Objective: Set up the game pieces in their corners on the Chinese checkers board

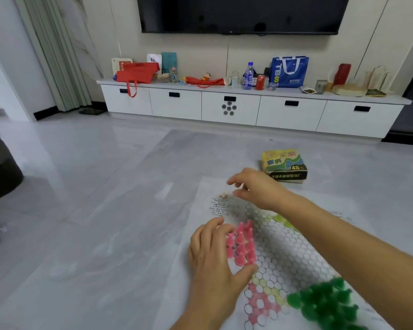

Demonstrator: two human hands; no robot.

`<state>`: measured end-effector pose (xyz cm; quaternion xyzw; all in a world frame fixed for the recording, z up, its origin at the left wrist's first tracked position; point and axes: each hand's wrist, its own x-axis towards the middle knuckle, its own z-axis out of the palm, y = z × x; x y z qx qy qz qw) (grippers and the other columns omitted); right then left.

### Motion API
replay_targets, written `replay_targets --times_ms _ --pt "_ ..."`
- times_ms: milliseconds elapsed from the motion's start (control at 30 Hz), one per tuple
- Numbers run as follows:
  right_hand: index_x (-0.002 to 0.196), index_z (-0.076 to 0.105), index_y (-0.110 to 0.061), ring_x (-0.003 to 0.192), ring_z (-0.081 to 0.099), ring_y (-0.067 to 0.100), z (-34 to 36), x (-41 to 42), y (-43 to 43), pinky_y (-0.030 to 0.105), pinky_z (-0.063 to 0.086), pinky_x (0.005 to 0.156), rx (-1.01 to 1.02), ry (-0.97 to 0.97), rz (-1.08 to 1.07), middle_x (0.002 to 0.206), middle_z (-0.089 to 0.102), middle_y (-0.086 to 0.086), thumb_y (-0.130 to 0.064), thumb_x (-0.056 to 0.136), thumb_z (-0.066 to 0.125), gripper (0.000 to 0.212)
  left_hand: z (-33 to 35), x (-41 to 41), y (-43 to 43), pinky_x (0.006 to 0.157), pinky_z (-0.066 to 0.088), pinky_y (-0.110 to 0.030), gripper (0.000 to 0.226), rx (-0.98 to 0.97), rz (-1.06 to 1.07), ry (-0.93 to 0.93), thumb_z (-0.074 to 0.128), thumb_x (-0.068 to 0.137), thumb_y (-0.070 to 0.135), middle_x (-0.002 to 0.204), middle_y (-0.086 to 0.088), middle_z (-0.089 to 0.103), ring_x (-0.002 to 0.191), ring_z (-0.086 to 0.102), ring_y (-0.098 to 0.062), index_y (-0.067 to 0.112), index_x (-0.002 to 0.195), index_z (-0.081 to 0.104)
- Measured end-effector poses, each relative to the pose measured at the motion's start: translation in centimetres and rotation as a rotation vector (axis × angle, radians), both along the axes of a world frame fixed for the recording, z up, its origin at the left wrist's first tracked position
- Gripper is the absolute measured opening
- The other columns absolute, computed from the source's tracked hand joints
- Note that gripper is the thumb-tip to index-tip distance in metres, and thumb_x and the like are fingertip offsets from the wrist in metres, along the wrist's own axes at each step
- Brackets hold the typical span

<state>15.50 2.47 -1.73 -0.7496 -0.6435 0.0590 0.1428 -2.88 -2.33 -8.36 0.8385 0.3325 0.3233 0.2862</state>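
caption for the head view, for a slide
Left hand touches a cluster of pink pieces on the board while the right hand hovers farther out; green pieces sit nearest.

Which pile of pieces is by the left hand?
The pink pieces: the left hand brackets them, while the green pieces lie untouched at the near right.
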Motion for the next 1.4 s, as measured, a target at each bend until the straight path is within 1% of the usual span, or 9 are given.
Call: replay_targets --times_ms 100,233,433,533,733,833,900,1200,1400 --pt "0.126 0.052 -0.018 0.109 0.053 0.029 -2.4 -0.5 3.4 0.037 0.043 0.093 -0.099 -0.116 0.050 0.125 0.048 0.010 -0.019 0.091 0.047 0.035 -0.5 0.2 0.6 0.099 0.018 -0.023 0.062 -0.028 0.039 -0.040 0.051 0.049 0.067 0.128 0.028 0.023 0.123 0.013 0.001 0.053 0.103 0.022" --pt "0.110 0.060 -0.012 0.104 0.054 0.030 -3.1 0.4 3.6 0.036 0.043 0.087 -0.067 -0.158 0.024 0.114 0.054 0.012 -0.016 0.090 0.047 0.025 -0.6 0.4 0.9 0.104 0.015 -0.023 0.073 -0.088 0.042 -0.059 0.048 0.040 0.071 0.127 0.030 0.016 0.127 0.014 -0.001 0.053 0.105 0.019" --pt "0.096 0.061 -0.018 0.076 0.057 0.010 1.5 3.8 -6.8 0.021 0.045 0.066 0.152 0.239 -0.203 0.085 0.062 -0.004 -0.022 0.085 0.060 0.011 -0.6 0.3 0.7 0.112 0.005 -0.025 0.091 -0.097 0.051 0.015 0.074 0.060 0.052 0.145 0.016 0.014 0.136 0.005 -0.006 0.034 0.131 0.021" --pt "0.082 0.058 -0.027 0.070 0.056 0.002 1.1 3.3 -12.5 0.013 0.045 0.062 0.097 0.362 -0.236 0.080 0.060 -0.011 -0.018 0.081 0.066 0.012 -0.5 0.4 0.6 0.111 0.007 -0.025 0.093 -0.089 0.061 0.009 0.077 0.058 0.048 0.144 0.012 0.019 0.136 0.009 -0.008 0.032 0.131 0.023" --pt "0.097 0.064 -0.026 0.079 0.051 -0.005 -1.6 1.3 -14.7 0.009 0.043 0.070 -0.027 0.181 -0.164 0.088 0.055 -0.020 -0.028 0.085 0.060 0.012 0.0 0.4 0.3 0.113 0.011 -0.029 0.093 -0.083 0.070 0.014 0.080 0.058 0.043 0.142 0.008 0.022 0.135 0.015 -0.012 0.028 0.131 0.024" --pt "0.103 0.064 -0.023 0.087 0.051 0.002 -2.2 0.7 -13.7 0.012 0.042 0.080 -0.068 0.104 -0.126 0.097 0.057 -0.013 -0.027 0.086 0.058 0.019 0.0 0.3 0.4 0.114 0.015 -0.032 0.096 -0.092 0.076 0.004 0.081 0.056 0.043 0.141 0.008 0.023 0.134 0.018 -0.012 0.028 0.132 0.024" --pt "0.103 0.064 -0.022 0.090 0.052 0.006 -2.3 0.5 -13.3 0.011 0.042 0.076 -0.072 0.103 -0.112 0.099 0.057 -0.010 -0.025 0.086 0.058 0.018 0.0 0.3 0.4 0.114 0.016 -0.031 0.096 -0.096 0.073 -0.007 0.081 0.056 0.042 0.141 0.008 0.024 0.133 0.019 -0.012 0.028 0.132 0.024" --pt "0.111 0.056 -0.026 0.083 0.056 0.001 -1.3 1.0 -14.5 0.015 0.047 0.072 -0.049 0.312 -0.219 0.094 0.058 -0.014 -0.021 0.084 0.063 0.029 0.0 0.1 0.5 0.115 0.016 -0.035 0.098 -0.123 0.065 -0.009 0.080 0.058 0.043 0.141 0.007 0.023 0.133 0.019 -0.012 0.027 0.134 0.021" --pt "0.087 0.054 -0.041 0.081 0.059 0.005 -1.0 1.6 -20.1 0.018 0.048 0.074 0.147 0.424 -0.306 0.084 0.065 -0.009 -0.014 0.083 0.063 0.029 -0.1 0.2 0.6 0.111 0.017 -0.030 0.095 -0.120 0.051 0.000 0.082 0.058 0.038 0.138 0.007 0.027 0.130 0.023 -0.012 0.027 0.132 0.024"
